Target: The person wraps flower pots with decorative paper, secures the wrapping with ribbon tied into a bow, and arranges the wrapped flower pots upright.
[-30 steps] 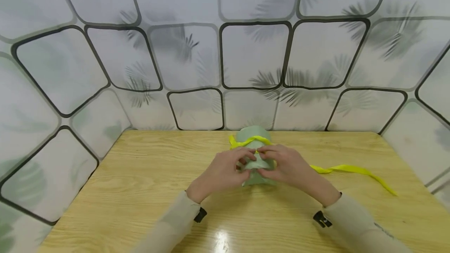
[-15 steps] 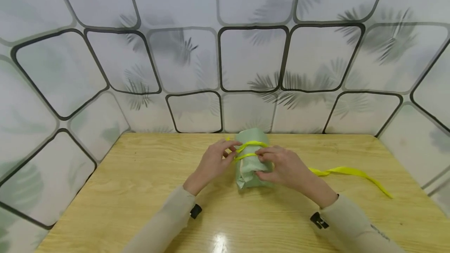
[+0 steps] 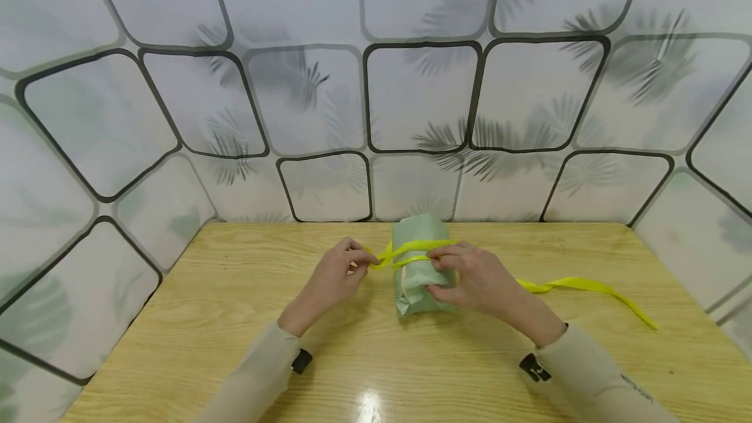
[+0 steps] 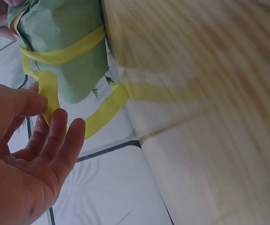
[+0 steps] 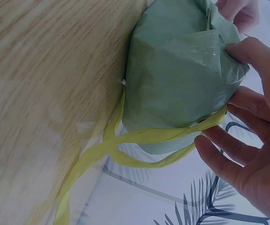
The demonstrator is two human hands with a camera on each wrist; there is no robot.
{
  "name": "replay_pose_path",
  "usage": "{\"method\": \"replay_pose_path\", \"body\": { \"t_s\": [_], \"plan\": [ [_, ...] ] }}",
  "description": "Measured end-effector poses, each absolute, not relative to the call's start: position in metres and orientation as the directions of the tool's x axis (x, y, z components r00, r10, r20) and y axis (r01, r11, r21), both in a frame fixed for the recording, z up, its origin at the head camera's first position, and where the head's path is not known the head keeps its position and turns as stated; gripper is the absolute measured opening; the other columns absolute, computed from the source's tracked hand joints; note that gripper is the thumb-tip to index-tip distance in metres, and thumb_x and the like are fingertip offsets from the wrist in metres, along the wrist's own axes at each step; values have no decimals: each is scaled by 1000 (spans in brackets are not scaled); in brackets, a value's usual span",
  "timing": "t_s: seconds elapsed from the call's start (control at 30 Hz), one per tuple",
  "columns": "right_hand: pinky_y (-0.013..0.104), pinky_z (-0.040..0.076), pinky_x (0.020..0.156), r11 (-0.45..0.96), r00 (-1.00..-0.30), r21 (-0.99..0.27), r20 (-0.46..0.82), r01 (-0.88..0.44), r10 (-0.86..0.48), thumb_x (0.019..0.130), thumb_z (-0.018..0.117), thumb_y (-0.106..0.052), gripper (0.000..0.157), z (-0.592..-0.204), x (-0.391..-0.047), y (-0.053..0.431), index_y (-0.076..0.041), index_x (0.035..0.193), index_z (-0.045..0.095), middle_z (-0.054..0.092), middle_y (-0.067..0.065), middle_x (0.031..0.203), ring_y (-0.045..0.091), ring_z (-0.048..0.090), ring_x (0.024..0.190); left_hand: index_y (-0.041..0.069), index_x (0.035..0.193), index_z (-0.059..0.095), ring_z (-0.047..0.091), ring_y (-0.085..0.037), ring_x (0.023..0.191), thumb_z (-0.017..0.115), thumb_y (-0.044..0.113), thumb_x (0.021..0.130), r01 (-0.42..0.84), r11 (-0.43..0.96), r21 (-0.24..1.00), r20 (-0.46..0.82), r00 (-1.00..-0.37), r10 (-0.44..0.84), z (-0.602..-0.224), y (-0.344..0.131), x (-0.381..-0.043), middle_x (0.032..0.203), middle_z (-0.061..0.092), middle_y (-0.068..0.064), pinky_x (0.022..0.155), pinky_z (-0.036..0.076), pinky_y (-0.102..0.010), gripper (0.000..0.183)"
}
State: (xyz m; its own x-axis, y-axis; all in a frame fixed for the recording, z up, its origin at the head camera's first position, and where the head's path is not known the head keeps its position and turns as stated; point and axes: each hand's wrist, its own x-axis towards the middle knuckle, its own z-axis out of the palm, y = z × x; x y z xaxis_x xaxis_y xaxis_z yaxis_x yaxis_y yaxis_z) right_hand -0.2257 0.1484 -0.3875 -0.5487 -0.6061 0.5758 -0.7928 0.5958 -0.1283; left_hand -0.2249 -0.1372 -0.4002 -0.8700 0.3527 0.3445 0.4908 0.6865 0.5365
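Note:
A package wrapped in green paper (image 3: 420, 228) lies on the wooden table, its folded end facing me. Yellow ribbon (image 3: 420, 246) crosses its top in two bands. Left of the package, my left hand (image 3: 333, 277) pinches a length of this ribbon between thumb and fingers; the left wrist view shows the pinched ribbon (image 4: 49, 89) and a loop hanging beyond it. My right hand (image 3: 483, 281) holds the package's right side. In the right wrist view, its thumb presses the paper fold (image 5: 210, 51) while fingers rest by the ribbon (image 5: 158, 135). The package's underside is hidden.
A loose ribbon tail (image 3: 587, 285) trails over the table (image 3: 247, 292) to the right of my right forearm. A white patterned wall (image 3: 423, 96) rises right behind the table's far edge, close to the package.
My left hand has moved left from the package's top, drawing the yellow ribbon outward with it. My right hand has stayed at the package's right side.

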Motion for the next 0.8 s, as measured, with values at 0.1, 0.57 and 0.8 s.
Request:
{"method": "replay_pose_path", "body": {
  "t_s": [0.1, 0.57, 0.8],
  "plan": [
    [38, 62, 74, 591, -546, -130, 576, -796, -608, 69, 94, -25, 29, -388, -226, 148, -9, 87, 78, 78, 4, 108, 25, 74, 96, 12, 102, 80, 58, -14, 84, 67, 3, 97, 505, 693, 515, 380, -859, 343, -402, -144, -223, 95, 62, -1, 77, 53, -31, 17],
    [38, 62, 75, 598, -563, -146, 562, -788, -606, 70, 93, -25, 28, -388, -225, 149, -9, 88, 78, 78, 4, 109, 25, 74, 97, 13, 94, 78, 59, -24, 91, 69, 1, 95, 474, 743, 473, 367, -873, 322, -405, -178, -219, 97, 62, -2, 78, 50, -37, 15],
    [39, 62, 75, 598, -561, -143, 565, -789, -605, 70, 93, -25, 28, -387, -225, 148, -9, 87, 78, 78, 4, 110, 26, 74, 98, 12, 94, 77, 61, -28, 95, 69, 1, 95, 455, 761, 463, 373, -879, 298, -404, -196, -217, 100, 64, -4, 80, 51, -42, 14]
  ]
}}
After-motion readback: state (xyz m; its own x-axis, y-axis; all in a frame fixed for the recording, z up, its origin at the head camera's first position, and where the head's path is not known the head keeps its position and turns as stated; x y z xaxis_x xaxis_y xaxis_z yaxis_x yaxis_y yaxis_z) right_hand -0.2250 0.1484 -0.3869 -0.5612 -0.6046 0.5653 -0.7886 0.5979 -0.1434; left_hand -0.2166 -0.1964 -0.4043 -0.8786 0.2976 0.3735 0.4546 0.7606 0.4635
